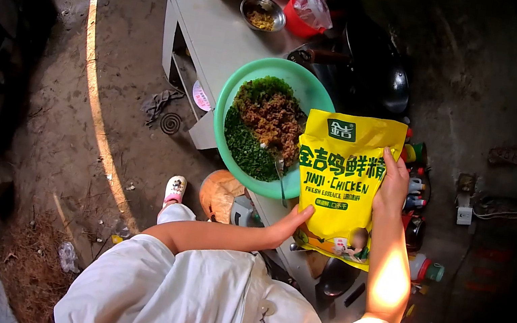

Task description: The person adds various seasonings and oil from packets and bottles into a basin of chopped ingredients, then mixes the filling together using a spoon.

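The right hand [394, 184] grips at three o'clock, its forearm [388, 272] pointing to twelve; the left hand [287, 226] grips at five.

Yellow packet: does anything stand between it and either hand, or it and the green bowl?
Nothing visible does. The left hand and right hand both hold the yellow packet, which overlaps the green bowl in this view. A metal utensil leans on the bowl's near rim, left of the packet.

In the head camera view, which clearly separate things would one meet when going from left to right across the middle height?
Dark flat spiral coil, round light-green plastic basin, yellow printed plastic pouch, small white box-shaped object.
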### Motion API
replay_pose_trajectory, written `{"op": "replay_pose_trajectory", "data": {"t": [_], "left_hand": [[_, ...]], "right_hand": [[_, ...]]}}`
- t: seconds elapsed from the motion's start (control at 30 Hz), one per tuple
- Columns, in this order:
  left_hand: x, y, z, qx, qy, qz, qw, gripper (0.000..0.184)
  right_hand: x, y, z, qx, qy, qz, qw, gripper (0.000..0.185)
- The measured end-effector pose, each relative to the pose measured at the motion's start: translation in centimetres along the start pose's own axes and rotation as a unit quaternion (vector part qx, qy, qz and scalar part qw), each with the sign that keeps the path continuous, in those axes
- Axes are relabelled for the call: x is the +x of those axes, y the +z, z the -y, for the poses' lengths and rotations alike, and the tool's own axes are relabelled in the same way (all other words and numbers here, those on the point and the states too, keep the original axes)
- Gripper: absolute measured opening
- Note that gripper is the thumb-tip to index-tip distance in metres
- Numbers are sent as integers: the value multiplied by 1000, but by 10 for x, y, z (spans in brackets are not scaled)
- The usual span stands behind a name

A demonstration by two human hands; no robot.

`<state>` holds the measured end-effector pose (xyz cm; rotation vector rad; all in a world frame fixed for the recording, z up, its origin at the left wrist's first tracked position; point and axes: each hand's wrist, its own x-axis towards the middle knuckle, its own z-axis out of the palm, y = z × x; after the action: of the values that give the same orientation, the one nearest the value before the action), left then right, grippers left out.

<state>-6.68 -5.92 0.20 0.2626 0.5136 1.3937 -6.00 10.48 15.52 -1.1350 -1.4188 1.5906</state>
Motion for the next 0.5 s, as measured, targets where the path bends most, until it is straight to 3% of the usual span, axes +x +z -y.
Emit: {"op": "replay_pose_trajectory", "data": {"t": [0.5], "left_hand": [[-4,0,-4,-42,-80,-2,996,62]], "right_hand": [[9,1,-6,-41,5,-4,999,16]]}}
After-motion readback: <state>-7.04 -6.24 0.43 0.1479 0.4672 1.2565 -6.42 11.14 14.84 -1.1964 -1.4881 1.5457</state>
